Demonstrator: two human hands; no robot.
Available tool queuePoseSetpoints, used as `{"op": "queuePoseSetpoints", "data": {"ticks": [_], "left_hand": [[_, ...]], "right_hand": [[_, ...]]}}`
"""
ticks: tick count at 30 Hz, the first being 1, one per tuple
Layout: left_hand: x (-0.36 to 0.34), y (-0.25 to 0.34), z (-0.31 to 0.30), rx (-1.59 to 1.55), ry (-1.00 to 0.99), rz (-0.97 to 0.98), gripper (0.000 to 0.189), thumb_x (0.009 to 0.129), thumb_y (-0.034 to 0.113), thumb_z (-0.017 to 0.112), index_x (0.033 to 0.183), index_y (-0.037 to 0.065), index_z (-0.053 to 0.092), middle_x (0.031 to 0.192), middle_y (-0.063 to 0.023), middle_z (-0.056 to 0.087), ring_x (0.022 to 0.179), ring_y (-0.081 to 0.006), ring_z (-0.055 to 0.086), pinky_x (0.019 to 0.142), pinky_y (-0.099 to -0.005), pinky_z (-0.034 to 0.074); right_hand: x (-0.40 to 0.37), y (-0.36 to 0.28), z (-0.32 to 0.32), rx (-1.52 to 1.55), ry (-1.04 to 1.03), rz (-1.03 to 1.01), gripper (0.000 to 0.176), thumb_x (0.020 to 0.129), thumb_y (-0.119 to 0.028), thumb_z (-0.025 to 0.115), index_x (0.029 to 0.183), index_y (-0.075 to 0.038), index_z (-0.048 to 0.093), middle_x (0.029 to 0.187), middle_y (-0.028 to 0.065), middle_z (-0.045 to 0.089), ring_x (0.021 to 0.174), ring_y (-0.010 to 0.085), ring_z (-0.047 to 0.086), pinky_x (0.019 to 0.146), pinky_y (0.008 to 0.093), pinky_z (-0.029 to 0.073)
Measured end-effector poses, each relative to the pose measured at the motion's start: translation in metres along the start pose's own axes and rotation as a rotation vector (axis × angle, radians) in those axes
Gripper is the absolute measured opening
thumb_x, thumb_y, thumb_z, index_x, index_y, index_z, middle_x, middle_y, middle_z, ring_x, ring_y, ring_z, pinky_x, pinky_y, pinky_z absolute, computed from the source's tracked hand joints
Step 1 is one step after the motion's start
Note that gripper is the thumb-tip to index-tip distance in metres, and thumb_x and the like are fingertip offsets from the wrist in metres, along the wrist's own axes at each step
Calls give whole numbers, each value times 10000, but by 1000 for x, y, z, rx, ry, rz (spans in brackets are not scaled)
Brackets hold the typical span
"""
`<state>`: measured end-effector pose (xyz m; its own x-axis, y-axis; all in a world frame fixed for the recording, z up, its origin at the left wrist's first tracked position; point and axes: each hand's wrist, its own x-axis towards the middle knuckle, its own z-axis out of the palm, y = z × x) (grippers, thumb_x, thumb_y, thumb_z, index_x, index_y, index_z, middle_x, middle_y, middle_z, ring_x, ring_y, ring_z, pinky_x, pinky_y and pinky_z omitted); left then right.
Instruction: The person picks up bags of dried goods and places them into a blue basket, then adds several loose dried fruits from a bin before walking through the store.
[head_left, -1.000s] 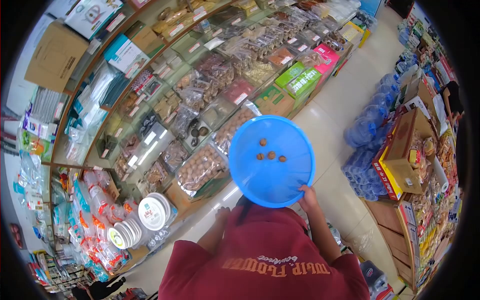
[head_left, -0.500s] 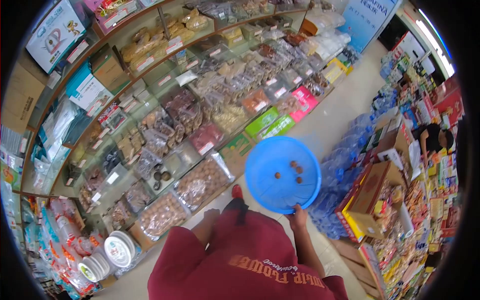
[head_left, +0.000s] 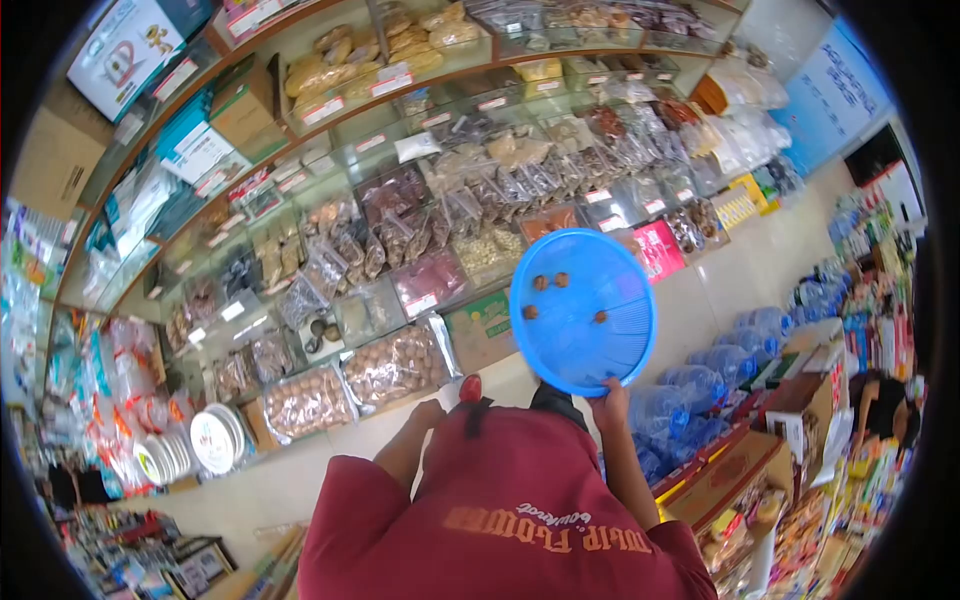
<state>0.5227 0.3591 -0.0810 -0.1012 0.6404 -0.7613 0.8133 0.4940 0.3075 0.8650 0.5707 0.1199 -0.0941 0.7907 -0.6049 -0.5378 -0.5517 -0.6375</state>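
A round blue plastic basket point(head_left: 590, 345) with slotted sides is held out in front of me, tilted. My right hand point(head_left: 608, 402) grips its near rim, thumb over the edge. Inside lie several small round brown things point(head_left: 561, 280), nut-like, too small to name surely. My left hand point(head_left: 430, 413) hangs beside my body with its fingers curled, and nothing shows in it. Nearest to it, at the shelf's foot, is a clear bag of round brown goods point(head_left: 395, 365). A similar bag point(head_left: 308, 402) lies to its left.
Tiered glass shelves point(head_left: 480, 205) hold many bagged dried goods on the left and ahead. Large water bottles point(head_left: 720, 362) line the right side of the tiled aisle point(head_left: 715, 295). Open cartons point(head_left: 735, 480) stand nearer on the right, with another person point(head_left: 882, 410) beyond. White plates point(head_left: 216, 440) sit at lower left.
My view has turned and moved forward along the shelves. The basket has shifted slightly up and right, and the brown things in it have rolled to other spots. My right hand keeps its grip.
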Motion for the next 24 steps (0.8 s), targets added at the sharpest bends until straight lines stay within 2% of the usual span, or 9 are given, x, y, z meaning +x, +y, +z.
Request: {"op": "queuePoseSetpoints", "data": {"ticks": [1, 3, 5, 8, 11, 13, 17, 20, 24], "left_hand": [[3, -3, 15, -19, 5, -28, 403, 785, 396, 568, 899, 30, 690, 990, -223, 649, 933, -381, 626, 818, -433, 493], [2, -2, 40, -223, 58, -264, 391, 802, 366, 545, 918, 19, 684, 997, -219, 648, 957, -377, 619, 847, -425, 490], [-8, 18, 59, -277, 94, -327, 407, 814, 377, 522, 960, 32, 680, 1076, -223, 622, 1029, -374, 587, 886, -423, 469], [-19, 64, 71, -277, -36, -279, 428, 818, 387, 538, 1057, 46, 635, 1075, -202, 629, 1018, -353, 599, 875, -410, 479], [-17, 103, 92, -485, 124, -294, 412, 802, 398, 569, 1066, 92, 654, 1102, -188, 628, 1047, -363, 584, 902, -406, 463], [-22, 131, 98, -689, 124, -486, 402, 789, 399, 591, 1056, 104, 650, 1084, -180, 637, 1046, -353, 587, 895, -396, 466], [-46, 160, 153, -787, 339, -551, 343, 789, 348, 553, 935, 60, 669, 975, -220, 653, 978, -360, 616, 837, -418, 482], [-71, 184, 193, -928, 372, -685, 388, 777, 377, 548, 978, 67, 669, 984, -227, 648, 990, -366, 611, 861, -421, 473], [-76, 201, 255, -1103, 313, -752, 444, 770, 401, 544, 1029, 63, 668, 1008, -230, 644, 1000, -368, 609, 879, -420, 466]], "right_hand": [[14, -10, -2, -13, -18, 26, 405, 765, -36, 477, 1168, -7, 454, 1072, 155, 542, 914, 313, 605, 727, 474, 547], [44, -27, -2, -72, 14, -28, 366, 778, -49, 493, 1140, -9, 457, 1068, 146, 543, 929, 296, 604, 741, 455, 548], [60, -47, 17, -112, 9, -22, 324, 788, -53, 506, 1105, -7, 462, 1039, 134, 552, 924, 283, 602, 749, 452, 544], [90, -59, 21, -151, -15, -2, 339, 804, -77, 517, 1132, -11, 459, 1090, 135, 543, 954, 303, 579, 789, 456, 530], [114, -60, 27, -221, -179, 75, 333, 818, -91, 528, 1134, -5, 471, 1069, 136, 553, 939, 297, 587, 758, 453, 537], [109, -60, 39, -371, -247, 144, 334, 814, -83, 534, 1136, -4, 489, 1031, 130, 573, 898, 278, 605, 726, 437, 546], [122, -57, 32, -680, -426, 292, 348, 801, -74, 536, 1139, -2, 497, 1035, 136, 585, 894, 280, 615, 708, 451, 549], [133, -59, 30, -769, -611, 475, 368, 785, -70, 530, 1144, 2, 495, 1069, 149, 582, 907, 292, 617, 701, 471, 549], [116, -73, 49, -823, -592, 579, 364, 775, -77, 523, 1127, 12, 501, 1057, 151, 581, 907, 307, 617, 705, 492, 549]]}}
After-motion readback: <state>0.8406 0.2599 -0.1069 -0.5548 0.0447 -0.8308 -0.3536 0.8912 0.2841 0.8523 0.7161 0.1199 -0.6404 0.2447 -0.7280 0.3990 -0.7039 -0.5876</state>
